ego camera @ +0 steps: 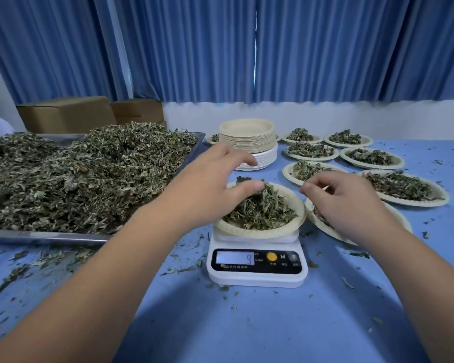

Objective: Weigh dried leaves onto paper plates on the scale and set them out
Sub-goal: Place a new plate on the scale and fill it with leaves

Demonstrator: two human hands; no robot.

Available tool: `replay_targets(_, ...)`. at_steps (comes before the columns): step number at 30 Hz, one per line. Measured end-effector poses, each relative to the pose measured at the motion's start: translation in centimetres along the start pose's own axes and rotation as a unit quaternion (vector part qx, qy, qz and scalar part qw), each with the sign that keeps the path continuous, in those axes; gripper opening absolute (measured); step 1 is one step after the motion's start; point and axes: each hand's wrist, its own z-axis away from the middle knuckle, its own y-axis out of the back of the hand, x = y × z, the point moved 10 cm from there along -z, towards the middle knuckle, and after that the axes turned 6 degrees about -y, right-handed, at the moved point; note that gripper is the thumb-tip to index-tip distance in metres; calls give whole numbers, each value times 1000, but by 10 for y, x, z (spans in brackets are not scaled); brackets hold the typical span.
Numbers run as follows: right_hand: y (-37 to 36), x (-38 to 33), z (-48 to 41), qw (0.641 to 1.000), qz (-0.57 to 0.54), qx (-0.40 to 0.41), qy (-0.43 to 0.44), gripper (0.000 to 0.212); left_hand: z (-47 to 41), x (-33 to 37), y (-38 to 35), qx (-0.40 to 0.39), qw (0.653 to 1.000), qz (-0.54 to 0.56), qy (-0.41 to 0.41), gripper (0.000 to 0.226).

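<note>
Left hand (215, 184) spreads wide over the weighing, fingers loose and the thumb resting on the leaves. The right hand (351, 203) hovers just beside it, fingers curled downward and thumb and forefinger close together; whether they pinch anything cannot be told.

Nearest the camera, a blue tablecloth (247, 331) is littered with loose leaf scraps (180, 270). On it stands a white digital kitchen scale (257, 277), its lit display showing a 9. A pale round paper plate (260, 230) sits on the scale's platform, heaped with dried green leaves (262, 209). Under the right hand lies a second paper plate (315, 218), just beside the scale and mostly hidden by the hand.

To the left, a long steel tray (37, 235) carries a large mound of dried leaf (89, 174). To the right, filled paper plates (417, 204) are set out in rows reaching toward the wall. Behind the scale, a tall stack of empty beige paper plates (247, 137) rests on a shorter stack of white plates (266, 157). Brown cardboard boxes (66, 113) stand at the far left, and pleated blue curtains (247, 48) hang along the back.
</note>
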Motion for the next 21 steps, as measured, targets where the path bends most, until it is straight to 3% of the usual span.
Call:
replay_targets(4, -1, -5, 0, 999, 19, 7, 27, 18, -18, 1, -25, -122, 990, -56, 30, 58)
replay_targets(10, -1, -6, -1, 999, 25, 12, 45, 18, -30, 11, -48, -181, 982, -61, 16, 48)
replay_targets(16, 0, -8, -1, 998, 22, 15, 58, 18, -37, 21, -45, -130, 991, -21, -17, 14)
replay_targets(21, -1, -9, -2, 998, 26, 10, 62, 18, -38, 21, -21, -18, 996, 89, -6, 15)
